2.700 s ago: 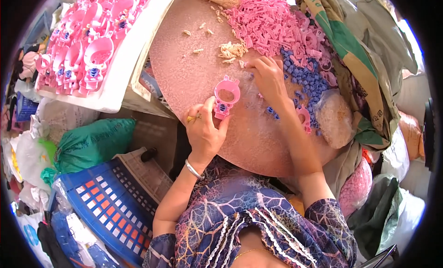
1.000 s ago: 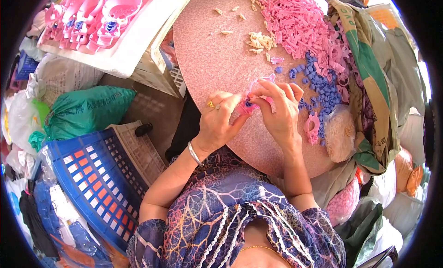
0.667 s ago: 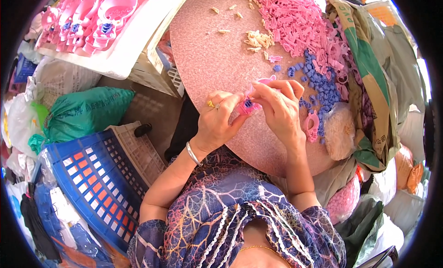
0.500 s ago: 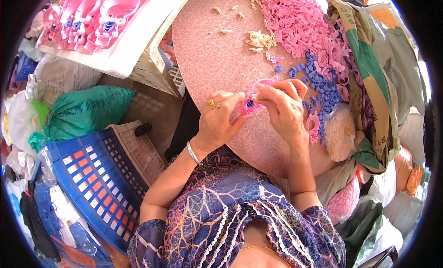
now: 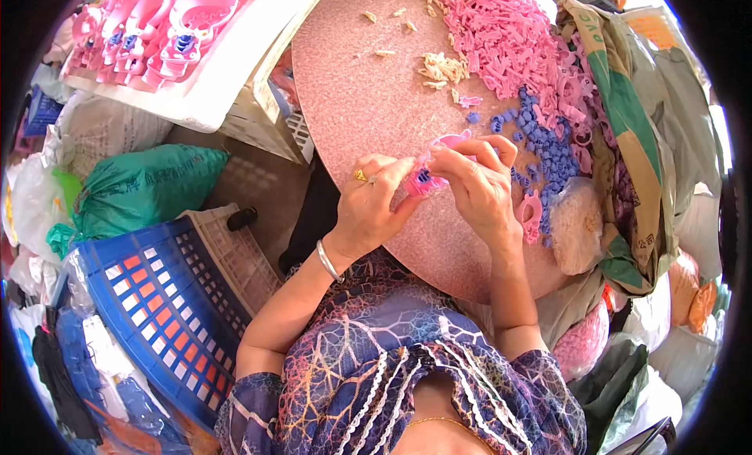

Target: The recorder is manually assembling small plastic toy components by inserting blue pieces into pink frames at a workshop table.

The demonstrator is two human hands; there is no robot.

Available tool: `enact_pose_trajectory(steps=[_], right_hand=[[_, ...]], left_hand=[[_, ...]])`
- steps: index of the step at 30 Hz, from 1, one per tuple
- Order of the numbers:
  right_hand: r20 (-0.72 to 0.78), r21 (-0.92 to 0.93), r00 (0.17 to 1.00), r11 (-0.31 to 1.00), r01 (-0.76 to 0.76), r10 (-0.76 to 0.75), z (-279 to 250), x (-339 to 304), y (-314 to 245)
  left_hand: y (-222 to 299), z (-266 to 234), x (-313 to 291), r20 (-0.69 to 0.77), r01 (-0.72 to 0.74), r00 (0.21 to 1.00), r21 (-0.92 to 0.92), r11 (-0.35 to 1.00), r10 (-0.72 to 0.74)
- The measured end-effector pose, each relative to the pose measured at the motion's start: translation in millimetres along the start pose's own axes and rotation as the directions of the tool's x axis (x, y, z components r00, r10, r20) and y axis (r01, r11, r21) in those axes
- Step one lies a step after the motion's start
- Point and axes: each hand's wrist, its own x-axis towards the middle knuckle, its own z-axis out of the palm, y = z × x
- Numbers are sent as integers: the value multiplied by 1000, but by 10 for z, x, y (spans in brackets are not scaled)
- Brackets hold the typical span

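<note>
Both my hands hold one pink plastic toy piece with a small blue part set in it, above the near part of the round table. My left hand pinches its left side between thumb and fingers. At its right and upper side, the fingers of my right hand are closed on it and cover much of it. Whether a further small part sits between the right fingertips is hidden. A loose pink part lies on the table beside my right wrist.
Heaps of pink parts, blue parts and cream parts cover the table's right side. A clear bag and a large sack border it. Left are similar pink pieces, a green bag and a blue basket.
My right hand has shifted slightly left, its fingers curling a little closer over the pink toy piece. My left hand stays nearly where it was.
</note>
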Motion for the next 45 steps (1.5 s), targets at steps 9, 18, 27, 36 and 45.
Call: enact_pose_trajectory(steps=[9,18,27,36,45], right_hand=[[103,-85,994,995,49,-40,-86,165,-144],[34,-32,963,963,-267,268,99,101,-292],[117,30,987,994,104,-107,19,157,32],[107,383,839,756,-530,534,201,16,-113],[131,58,977,986,159,-166,31,109,16]], left_hand=[[34,-44,24,-21,3,1000,7,1000,-3],[27,-27,23,-45,-23,999,36,999,24],[30,-68,23,-15,74,997,-65,995,-75],[8,-80,21,12,30,999,-29,999,-30],[-11,-126,-35,81,141,988,-99,985,-133]])
